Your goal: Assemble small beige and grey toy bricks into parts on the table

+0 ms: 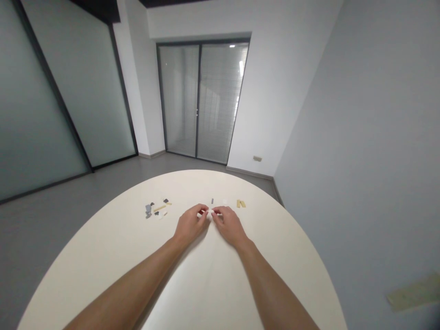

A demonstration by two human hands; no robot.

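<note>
My left hand (193, 223) and my right hand (229, 223) meet at the middle of the round white table. Fingers and thumbs on both sides pinch a small white piece (210, 212), which looks like a building-block part; most of it is hidden by the fingertips. A trace of red shows between the left fingers, too small to name. Just beyond the hands lies a small grey piece (212, 200). Two tan flat pieces (241, 203) rest to the right, close together. Left of my left hand is a loose scatter of small parts, among them a grey piece (148, 208) and a long tan strip (159, 208).
The round table (113, 256) has a curved far edge a little past the loose pieces. Small black parts (166, 200) lie in the left scatter. Beyond the table stand a glass door (220, 101) with blinds and frosted panels (75, 87); a plain wall (371, 137) is on the right.
</note>
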